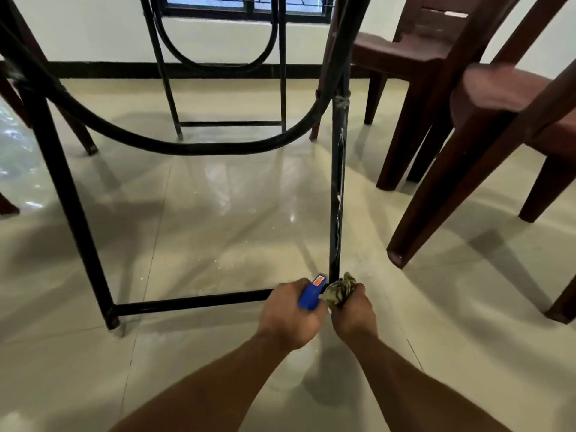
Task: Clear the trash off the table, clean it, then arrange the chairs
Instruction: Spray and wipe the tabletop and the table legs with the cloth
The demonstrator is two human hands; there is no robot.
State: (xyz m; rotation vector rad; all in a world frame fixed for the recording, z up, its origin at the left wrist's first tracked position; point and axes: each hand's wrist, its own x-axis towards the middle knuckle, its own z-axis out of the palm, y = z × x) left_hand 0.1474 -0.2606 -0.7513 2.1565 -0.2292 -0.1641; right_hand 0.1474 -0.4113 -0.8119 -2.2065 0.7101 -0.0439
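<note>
- Fingers of the left hand curl round a blue sprayer. Those of the right hand are bunched tight round a crumpled cloth.
- Floor: glossy beige tiles with strong glare and long shadows from the furniture.
- Wall: pale, with a black skirting along its base and a dark-framed window at the top edge.
- Table frame: black metal, seen from low down. Its right leg is scuffed and upright, and a low bar joins it to the left leg.
- Brace: a curved black tube sagging between the two legs, above the hands.
- Far frame: a second pair of legs with its own low bar and loop, near the wall.
- Near chair: dark brown, on the right, with its front leg angling down to the floor near the right leg.
- Far chair: same brown, behind the near one, its legs crowding the gap.
- Left chair: only its legs show, past the left leg.
- Sprayer: its nozzle end sits where the bar meets the right leg, touching the cloth.
- Cloth: pressed against the foot of the right leg, at floor level.
</note>
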